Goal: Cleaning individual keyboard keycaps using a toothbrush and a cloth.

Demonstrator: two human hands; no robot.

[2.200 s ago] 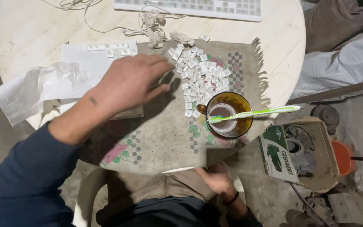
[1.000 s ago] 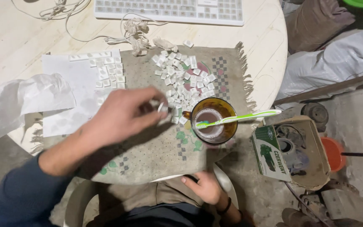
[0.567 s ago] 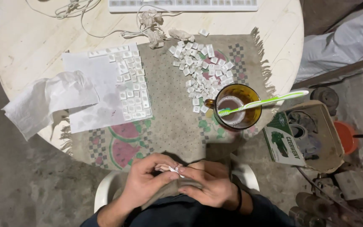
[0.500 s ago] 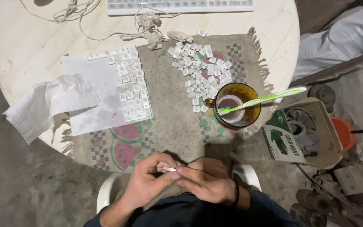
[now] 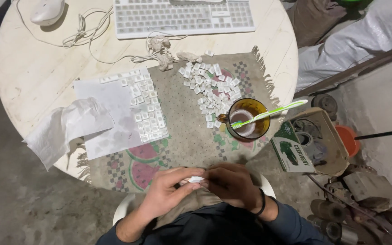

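Note:
Both of my hands meet over my lap, below the table's near edge. My left hand [image 5: 166,190] and my right hand [image 5: 233,183] pinch one small white keycap [image 5: 196,179] between their fingertips. On the patterned mat [image 5: 184,143] lies a loose heap of white keycaps [image 5: 210,93]. More keycaps [image 5: 146,109] stand in rows on a white sheet of paper [image 5: 110,113]. A white keyboard [image 5: 182,17] with bare key sockets lies at the table's far edge.
An amber glass mug [image 5: 247,119] with a green toothbrush [image 5: 273,112] across it stands right of the heap. Crumpled tissue [image 5: 66,129] lies at the left, a mouse [image 5: 46,10] and cable at the back. An open cardboard box [image 5: 311,143] sits on the floor at the right.
My left hand took a keycap from the heap and drew back to my lap. Both hands now hold it together, much as half a second ago.

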